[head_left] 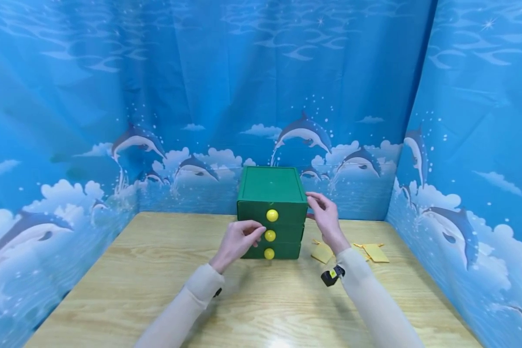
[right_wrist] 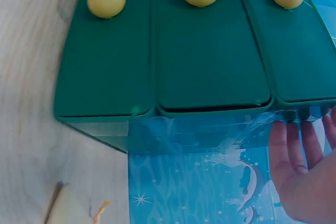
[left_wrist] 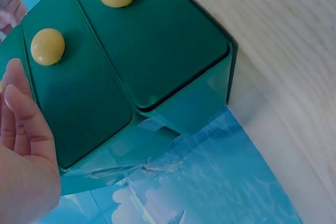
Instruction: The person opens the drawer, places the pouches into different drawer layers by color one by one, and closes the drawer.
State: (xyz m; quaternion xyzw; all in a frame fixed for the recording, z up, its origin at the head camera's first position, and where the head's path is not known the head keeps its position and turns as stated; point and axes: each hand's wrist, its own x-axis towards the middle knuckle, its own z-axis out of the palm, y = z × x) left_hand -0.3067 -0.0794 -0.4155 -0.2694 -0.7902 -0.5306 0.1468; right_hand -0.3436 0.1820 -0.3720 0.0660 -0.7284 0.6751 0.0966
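A green three-drawer box point(head_left: 271, 183) stands on the table, each drawer front bearing a round yellow knob, among them the top knob point(head_left: 272, 215) and the middle knob point(head_left: 270, 236). My left hand point(head_left: 241, 238) is in front of the drawers, fingers bent and thumb near the index finger, fingertips just left of the middle knob in the head view. Nothing shows in its grasp; the left wrist view cuts off part of the fingers. My right hand point(head_left: 324, 217) is at the box's right side, its extended fingers point(right_wrist: 294, 142) at the side wall by the top drawer.
Two small yellow pouches with drawstrings lie right of the box, one pouch point(head_left: 323, 252) close to it and another pouch point(head_left: 376, 253) farther right. The wooden table point(head_left: 169, 270) meets a blue dolphin-print curtain point(head_left: 191, 121) behind the box and at both sides.
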